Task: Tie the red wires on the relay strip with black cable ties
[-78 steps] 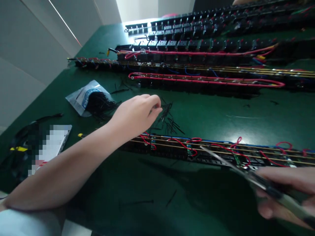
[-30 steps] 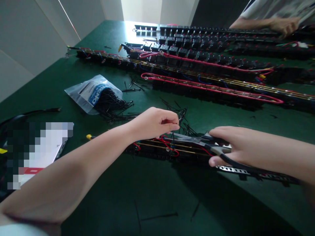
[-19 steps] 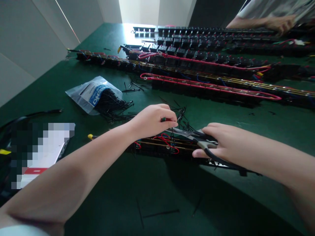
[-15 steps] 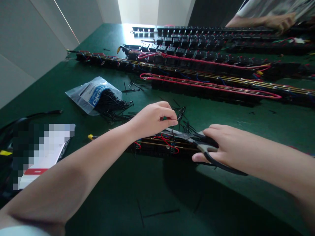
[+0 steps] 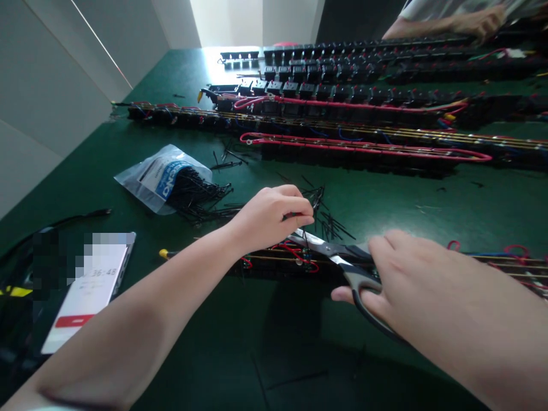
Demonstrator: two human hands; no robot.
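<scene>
My left hand (image 5: 269,217) is pinched on the tail of a thin black cable tie (image 5: 303,229) that stands up from the nearest wired socket strip (image 5: 282,264). My right hand (image 5: 411,279) grips grey-handled scissors (image 5: 338,258); their blades are slightly parted and reach the tie just under my left fingertips. The strip is black, with red and blue wires and brass bars, and runs right behind my right hand. A loose heap of black cable ties (image 5: 329,225) lies just beyond my hands on the green table (image 5: 265,337).
An open plastic bag of black ties (image 5: 169,180) lies to the left. A phone (image 5: 89,285) rests at the near left by a black cable. Several more wired strips (image 5: 363,145) fill the far table. Another person's hand (image 5: 471,20) works at the far right.
My left hand picked a tie from the heap and came down to the strip. My right hand brought the scissors left to the tie; since half a second ago it has drawn back right.
</scene>
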